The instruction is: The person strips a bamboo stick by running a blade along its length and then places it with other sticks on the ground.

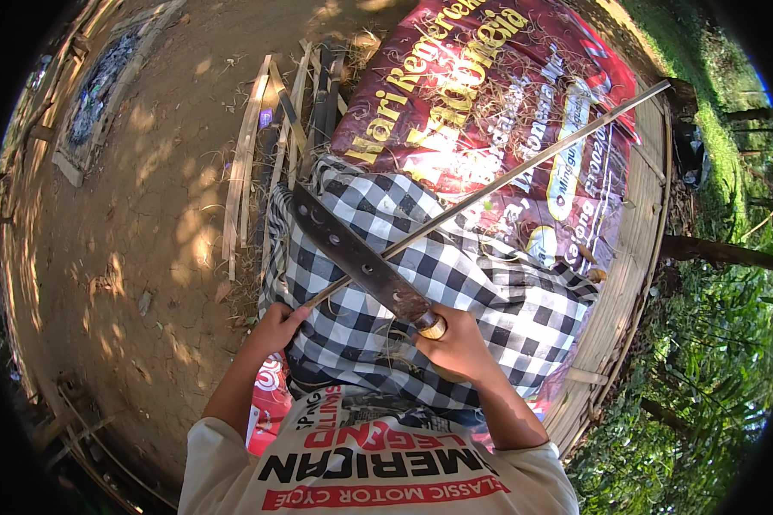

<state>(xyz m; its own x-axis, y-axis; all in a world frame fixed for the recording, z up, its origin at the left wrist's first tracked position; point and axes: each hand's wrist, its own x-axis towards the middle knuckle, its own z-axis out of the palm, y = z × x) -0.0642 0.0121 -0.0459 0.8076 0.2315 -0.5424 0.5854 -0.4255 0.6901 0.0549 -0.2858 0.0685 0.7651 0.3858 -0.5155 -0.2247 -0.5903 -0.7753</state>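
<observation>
My left hand (281, 327) is closed round the near end of a long thin bamboo strip (507, 178), which slants away to the far right. In my right hand (455, 345) is the wooden handle of a machete (352, 256). Its broad dark blade, pierced with several holes, points up and left and crosses over the strip near my left hand. Whether the edge touches the strip I cannot tell. Beneath both lies a black-and-white checked cloth (498, 296), draped over my lap and legs.
A dark red printed banner (455, 103), littered with thin shavings, spreads beyond the cloth over a bamboo platform (614, 309). Split bamboo strips (247, 163) lie on the dirt ground (137, 249) at left. A framed bed of ash-like debris (103, 90) is farther left; green plants (696, 395) grow at right.
</observation>
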